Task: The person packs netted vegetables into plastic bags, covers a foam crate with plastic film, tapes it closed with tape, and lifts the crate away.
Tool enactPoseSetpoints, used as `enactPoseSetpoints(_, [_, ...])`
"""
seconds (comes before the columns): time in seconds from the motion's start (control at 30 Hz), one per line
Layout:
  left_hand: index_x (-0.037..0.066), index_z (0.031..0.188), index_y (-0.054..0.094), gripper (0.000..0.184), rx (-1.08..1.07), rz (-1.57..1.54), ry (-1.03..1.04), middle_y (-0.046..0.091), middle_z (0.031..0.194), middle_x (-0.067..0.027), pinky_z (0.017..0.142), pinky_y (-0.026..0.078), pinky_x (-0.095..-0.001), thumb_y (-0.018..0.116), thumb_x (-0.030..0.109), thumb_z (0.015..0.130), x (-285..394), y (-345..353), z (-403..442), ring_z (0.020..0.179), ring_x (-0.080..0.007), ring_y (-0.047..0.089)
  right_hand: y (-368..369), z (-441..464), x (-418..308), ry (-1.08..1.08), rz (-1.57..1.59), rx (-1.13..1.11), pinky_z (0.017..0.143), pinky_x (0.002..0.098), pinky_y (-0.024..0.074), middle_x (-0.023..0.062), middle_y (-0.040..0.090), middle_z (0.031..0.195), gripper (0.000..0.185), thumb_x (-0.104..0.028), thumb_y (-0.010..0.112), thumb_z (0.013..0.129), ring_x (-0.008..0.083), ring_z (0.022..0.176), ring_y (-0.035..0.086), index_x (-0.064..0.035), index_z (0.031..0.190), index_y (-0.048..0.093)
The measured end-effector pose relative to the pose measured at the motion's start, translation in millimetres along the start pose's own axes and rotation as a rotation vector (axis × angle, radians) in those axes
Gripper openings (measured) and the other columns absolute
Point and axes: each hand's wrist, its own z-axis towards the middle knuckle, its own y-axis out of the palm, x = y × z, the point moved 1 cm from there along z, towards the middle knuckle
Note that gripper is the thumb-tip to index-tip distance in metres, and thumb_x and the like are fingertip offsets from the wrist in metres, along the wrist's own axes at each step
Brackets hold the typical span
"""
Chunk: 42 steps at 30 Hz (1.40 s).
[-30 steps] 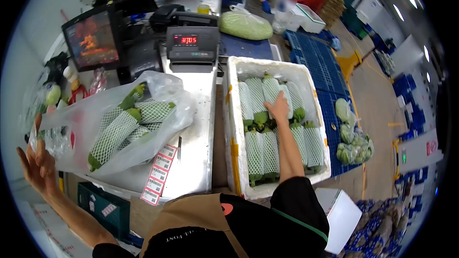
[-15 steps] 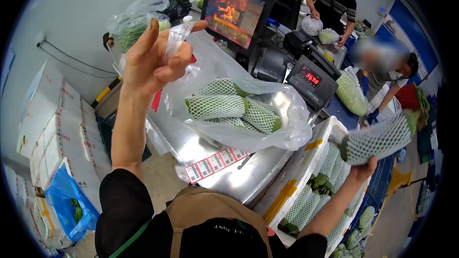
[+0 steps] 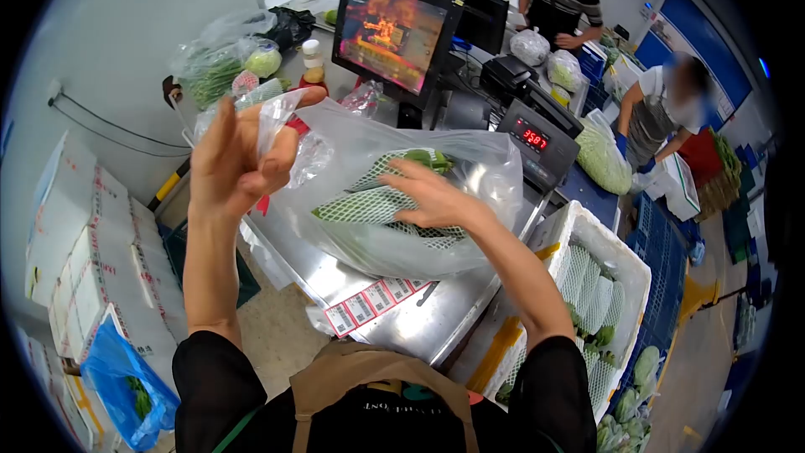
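Note:
My left hand [image 3: 243, 155] is raised at the left, with the rim of a clear plastic bag [image 3: 369, 253] caught around its fingers. The bag lies spread on the steel worktop [image 3: 402, 319]. Inside it are several long green gourds [image 3: 365, 205] in white foam net sleeves; their exact kind I cannot tell. My right hand [image 3: 436, 193] reaches into the bag's mouth, fingers spread over the gourds. Whether the fingertips press on a gourd is hard to see. A strip of red-edged labels [image 3: 376, 302] lies in front of the bag.
A white foam box [image 3: 633, 285] of sleeved gourds stands at the right. Behind the bag are a screen [image 3: 390, 33] and a scale display [image 3: 531, 136] with red digits. Foam boxes [image 3: 109, 243] are stacked at left. Two people [image 3: 658, 113] work at the back right.
My right hand has swung left from above the foam box into the bag; the sleeved gourd it held is no longer in its grasp. The red digits have changed. My left hand dropped slightly.

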Motion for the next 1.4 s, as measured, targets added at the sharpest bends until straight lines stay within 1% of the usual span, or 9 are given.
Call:
enactPoseSetpoints(0.17, [-0.017, 0.134, 0.019, 0.097, -0.072, -0.016, 0.037, 0.042, 0.058, -0.0011, 0.034, 0.021, -0.0161, 0.047, 0.061, 0.085, 0.6, 5.6, -0.7, 0.037, -0.0016, 0.026, 32.2, 38.4, 23.0, 0.013, 0.189, -0.320, 0.104, 0.0371, 0.0335, 0.0202, 0.048, 0.131, 0.081, -0.032, 0.072, 0.067, 0.0332, 0.121, 0.046, -0.0053, 0.136, 0.039])
enactPoseSetpoints(0.5, [-0.019, 0.135, 0.010, 0.099, -0.054, -0.044, 0.062, 0.041, 0.053, -0.0022, 0.031, 0.024, -0.0155, 0.061, 0.048, 0.083, -0.9, -0.5, -8.2, 0.034, -0.0033, 0.030, -0.7, 8.1, 3.1, 0.214, -0.017, -0.398, 0.086, 0.0389, 0.0447, 0.0195, 0.059, 0.110, 0.077, -0.033, 0.073, 0.060, 0.0310, 0.101, 0.057, -0.0027, 0.126, 0.049])
enactPoseSetpoints(0.77, [-0.002, 0.142, -0.009, 0.084, -0.157, -0.350, -0.091, 0.040, 0.068, -0.0017, 0.036, 0.024, -0.0205, 0.046, 0.040, 0.095, -3.4, -29.7, 34.0, 0.043, -0.0060, 0.028, 25.2, -49.3, 14.1, 0.302, -0.661, 0.189, 0.092, 0.0447, 0.0396, 0.0116, 0.057, 0.110, 0.049, -0.015, 0.069, 0.068, 0.0264, 0.114, 0.048, -0.0091, 0.115, 0.057])
enactPoseSetpoints(0.97, [-0.001, 0.143, -0.007, 0.072, -0.074, -0.231, -0.004, 0.040, 0.068, -0.0042, 0.036, 0.025, -0.0225, 0.039, 0.032, 0.099, 5.7, -71.9, 40.6, 0.044, -0.0091, 0.024, -37.7, -201.9, -34.7, 0.100, 0.035, 0.792, 0.084, 0.0345, 0.0470, 0.0097, 0.063, 0.103, 0.021, -0.010, 0.064, 0.078, 0.0228, 0.097, 0.059, -0.0051, 0.099, 0.065])
enactPoseSetpoints(1.03, [-0.004, 0.142, -0.002, 0.069, -0.142, -0.215, -0.018, 0.039, 0.070, -0.0047, 0.038, 0.025, -0.0222, 0.040, 0.029, 0.098, 1.8, -77.1, 42.4, 0.045, -0.0085, 0.025, -44.5, -286.7, -29.2, 0.651, 0.040, 0.987, 0.080, 0.0359, 0.0490, 0.0130, 0.064, 0.103, 0.022, -0.012, 0.065, 0.080, 0.0252, 0.093, 0.062, -0.0012, 0.098, 0.064])
enactPoseSetpoints(1.1, [-0.001, 0.143, -0.008, 0.074, -0.107, -0.231, -0.020, 0.039, 0.070, -0.0044, 0.040, 0.026, -0.0219, 0.043, 0.027, 0.097, -1.0, -65.0, 39.1, 0.048, -0.0082, 0.026, -17.6, -398.0, 10.7, 0.893, -0.601, 1.016, 0.079, 0.0402, 0.0474, 0.0194, 0.062, 0.099, 0.031, -0.021, 0.065, 0.079, 0.0357, 0.091, 0.059, 0.0032, 0.098, 0.062])
enactPoseSetpoints(1.17, [-0.011, 0.138, 0.010, 0.064, -0.026, -0.188, 0.019, 0.038, 0.071, -0.0055, 0.039, 0.025, -0.0214, 0.043, 0.026, 0.098, -3.9, -80.6, 38.6, 0.047, -0.0083, 0.025, -0.5, -479.6, 8.8, 1.662, -0.523, 0.460, 0.080, 0.0474, 0.0408, 0.0238, 0.056, 0.101, 0.036, -0.035, 0.063, 0.078, 0.0365, 0.093, 0.052, -0.0007, 0.089, 0.066])
enactPoseSetpoints(1.23, [-0.011, 0.137, 0.013, 0.060, 0.004, -0.173, 0.063, 0.037, 0.073, -0.0058, 0.037, 0.026, -0.0215, 0.041, 0.026, 0.098, -8.8, -79.9, 40.9, 0.045, -0.0083, 0.025, 43.2, -528.6, 5.1, 1.867, -0.580, 0.339, 0.085, 0.0576, 0.0329, 0.0225, 0.052, 0.112, 0.042, -0.041, 0.066, 0.076, 0.0413, 0.107, 0.045, -0.0020, 0.092, 0.066])
enactPoseSetpoints(1.4, [-0.018, 0.124, 0.030, 0.053, -0.159, -0.211, -0.016, 0.040, 0.069, -0.0036, 0.039, 0.024, -0.0205, 0.044, 0.025, 0.097, -12.8, -48.2, 47.6, 0.046, -0.0069, 0.026, 81.9, -542.5, 5.8, 1.765, -0.881, 0.440, 0.087, 0.0631, 0.0266, 0.0195, 0.049, 0.116, 0.046, -0.042, 0.068, 0.075, 0.0430, 0.114, 0.038, -0.0058, 0.104, 0.061])
